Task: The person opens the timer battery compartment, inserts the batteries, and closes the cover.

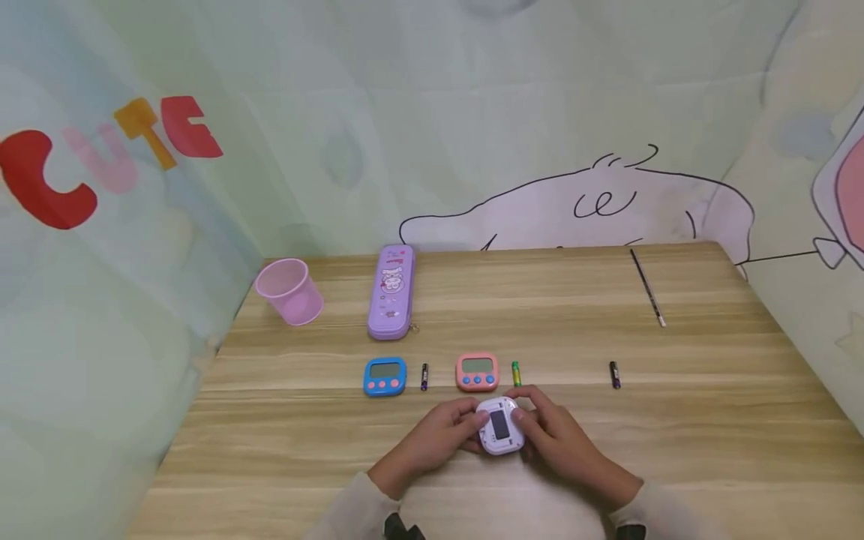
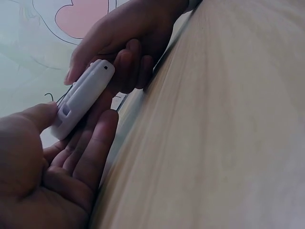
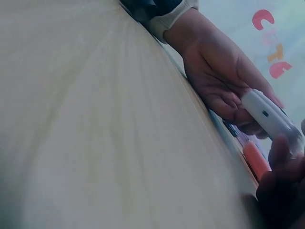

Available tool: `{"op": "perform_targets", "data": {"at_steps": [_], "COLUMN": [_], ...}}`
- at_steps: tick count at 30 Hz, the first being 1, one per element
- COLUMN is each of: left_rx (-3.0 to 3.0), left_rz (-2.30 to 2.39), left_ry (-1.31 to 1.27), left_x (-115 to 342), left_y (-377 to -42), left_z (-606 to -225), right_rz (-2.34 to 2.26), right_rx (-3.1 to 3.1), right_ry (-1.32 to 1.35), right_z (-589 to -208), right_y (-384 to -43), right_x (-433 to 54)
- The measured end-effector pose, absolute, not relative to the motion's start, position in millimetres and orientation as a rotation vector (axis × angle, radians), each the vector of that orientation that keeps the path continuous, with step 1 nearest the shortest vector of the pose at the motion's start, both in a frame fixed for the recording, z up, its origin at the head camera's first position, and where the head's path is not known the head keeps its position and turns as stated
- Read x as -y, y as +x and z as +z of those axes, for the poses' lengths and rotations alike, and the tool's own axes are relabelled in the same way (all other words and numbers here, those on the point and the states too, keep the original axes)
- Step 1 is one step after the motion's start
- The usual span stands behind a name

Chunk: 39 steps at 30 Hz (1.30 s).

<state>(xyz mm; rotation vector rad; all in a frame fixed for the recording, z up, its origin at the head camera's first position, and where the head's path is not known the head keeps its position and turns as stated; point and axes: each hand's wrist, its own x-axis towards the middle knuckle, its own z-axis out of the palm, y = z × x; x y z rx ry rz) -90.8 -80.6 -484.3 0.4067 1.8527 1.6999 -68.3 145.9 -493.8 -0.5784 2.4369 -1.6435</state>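
Note:
Both hands hold a small white digital timer (image 1: 500,442) between them, low in the middle of the head view. The timer's upward side shows a dark rectangle. My left hand (image 1: 439,436) grips its left edge, thumb on top and fingers below, as the left wrist view shows. At the opposite edge my right hand (image 1: 563,442) pinches it, with the thumb on the face and the index finger along the top corner. Just beyond the hands lie a pink timer (image 1: 477,381) and a green battery (image 1: 516,374). In the right wrist view the white timer (image 3: 271,114) is tilted above the tabletop.
Left of the pink timer are a dark battery (image 1: 424,376) and a blue timer (image 1: 385,387). Another dark battery (image 1: 615,374) lies to the right. Farther back are a pink cup (image 1: 300,300), a purple pencil case (image 1: 383,319) and a pencil (image 1: 648,289) on the wooden table (image 1: 270,450).

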Motion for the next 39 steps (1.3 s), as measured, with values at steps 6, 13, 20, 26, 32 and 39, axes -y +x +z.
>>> {"op": "perform_targets", "data": {"at_steps": [6, 13, 20, 26, 32, 39], "left_rx": [-1.872, -1.862, -1.888, -1.875, -1.858, -1.872], "left_rz": [1.696, 1.698, 1.694, 1.698, 1.69, 1.696], "left_ry": [0.391, 0.4, 0.403, 0.411, 0.425, 0.441], "left_x": [81.3, 79.6, 78.3, 80.5, 81.6, 82.6], "left_y": [-91.7, -89.5, -89.7, -89.9, -91.2, -91.4], "left_z": [-481.9, -487.3, -486.0, -485.7, -488.7, -488.1], "right_rz": [-1.597, -1.499, -1.465, -1.499, -1.468, -1.429], "right_rx": [-2.529, -2.593, -2.63, -2.589, -2.574, -2.652], "right_ry": [-0.549, -0.541, -0.564, -0.609, -0.589, -0.585], "right_z": [-493.5, -493.4, -494.3, -495.2, -495.4, -494.9], "right_y": [-71.1, -67.8, -69.3, -71.2, -70.6, -71.1], "right_x": [-138.9, -139.7, -141.8, -141.2, -141.9, -138.0]}}
